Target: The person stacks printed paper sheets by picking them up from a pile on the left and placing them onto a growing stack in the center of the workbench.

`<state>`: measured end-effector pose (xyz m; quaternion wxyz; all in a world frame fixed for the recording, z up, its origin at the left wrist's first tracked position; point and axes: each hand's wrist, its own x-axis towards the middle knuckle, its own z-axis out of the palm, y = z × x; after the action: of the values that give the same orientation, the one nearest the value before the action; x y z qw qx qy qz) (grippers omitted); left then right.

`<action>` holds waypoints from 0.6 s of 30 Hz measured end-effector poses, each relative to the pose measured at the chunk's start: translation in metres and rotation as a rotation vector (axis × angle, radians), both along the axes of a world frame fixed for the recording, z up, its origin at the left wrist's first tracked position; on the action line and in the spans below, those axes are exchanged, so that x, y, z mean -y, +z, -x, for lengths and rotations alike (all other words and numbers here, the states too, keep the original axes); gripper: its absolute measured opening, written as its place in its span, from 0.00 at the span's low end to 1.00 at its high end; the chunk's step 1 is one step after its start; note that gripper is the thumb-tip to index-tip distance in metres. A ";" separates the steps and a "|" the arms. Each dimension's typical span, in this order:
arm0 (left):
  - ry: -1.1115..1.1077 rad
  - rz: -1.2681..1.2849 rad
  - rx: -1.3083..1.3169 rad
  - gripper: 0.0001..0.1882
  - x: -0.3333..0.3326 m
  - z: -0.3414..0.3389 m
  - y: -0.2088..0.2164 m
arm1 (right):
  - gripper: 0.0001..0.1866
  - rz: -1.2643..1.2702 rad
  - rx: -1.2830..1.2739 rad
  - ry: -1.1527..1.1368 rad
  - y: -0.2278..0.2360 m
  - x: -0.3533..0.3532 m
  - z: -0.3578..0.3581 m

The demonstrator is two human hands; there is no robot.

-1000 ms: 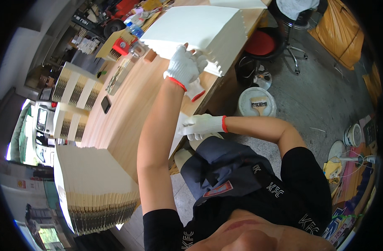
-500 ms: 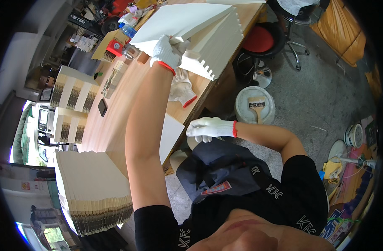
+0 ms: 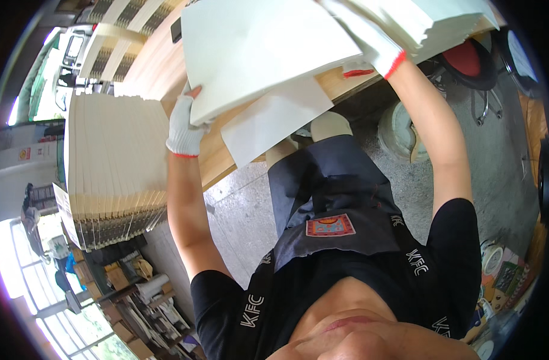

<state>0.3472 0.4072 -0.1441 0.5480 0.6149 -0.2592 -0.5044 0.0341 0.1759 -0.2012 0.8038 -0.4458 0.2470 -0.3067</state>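
Both my hands wear white knit gloves with red cuffs. My left hand (image 3: 186,126) grips the near left corner of a thick stack of white paper (image 3: 262,54), thumb on top and fingers beneath. My right hand (image 3: 373,42) holds the stack's right edge; its fingertips are partly hidden at the top of the picture. The stack is tilted over the wooden table (image 3: 217,167). Beneath its near edge lies a flat white sheet (image 3: 280,117). Part of a spare glove's red cuff (image 3: 358,74) shows beside my right wrist.
More stepped white paper piles (image 3: 448,24) lie at the far right. At left stands a large row of bound paper blocks (image 3: 112,138), with smaller bundles (image 3: 109,51) behind. A phone (image 3: 177,30) is on the table. A bucket (image 3: 391,132) with a brush and a red stool (image 3: 466,63) stand right.
The paper stack has come off the pile at the far end and moved left and nearer. My left hand now holds its left corner; my right hand has risen from my lap to its right edge.
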 end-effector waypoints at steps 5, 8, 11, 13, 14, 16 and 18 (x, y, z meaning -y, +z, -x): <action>0.303 -0.126 -0.075 0.23 -0.036 -0.018 -0.071 | 0.29 0.613 -0.588 0.284 -0.052 0.016 -0.076; 0.246 -0.013 -0.051 0.26 -0.048 -0.023 -0.094 | 0.34 0.765 -0.794 0.247 -0.027 -0.011 -0.078; 0.134 -0.338 0.381 0.28 -0.047 -0.008 -0.067 | 0.31 0.970 -1.013 0.322 -0.017 -0.010 -0.074; 0.108 -0.473 0.835 0.30 -0.060 0.003 -0.064 | 0.33 1.096 -1.015 0.084 -0.036 -0.014 -0.069; 0.129 -0.436 1.071 0.33 -0.074 0.006 -0.074 | 0.36 1.151 -1.001 0.005 -0.038 -0.021 -0.063; 0.177 -0.307 1.250 0.37 -0.098 0.020 -0.088 | 0.39 1.314 -1.007 -0.104 -0.036 -0.034 -0.048; 0.167 -0.155 1.399 0.36 -0.110 0.034 -0.107 | 0.40 1.526 -1.042 -0.157 -0.034 -0.048 -0.031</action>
<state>0.3132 0.5174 -0.2507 0.2444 0.8498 -0.4656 0.0357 0.0648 0.2240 -0.2353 0.0570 -0.9178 0.3377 -0.2008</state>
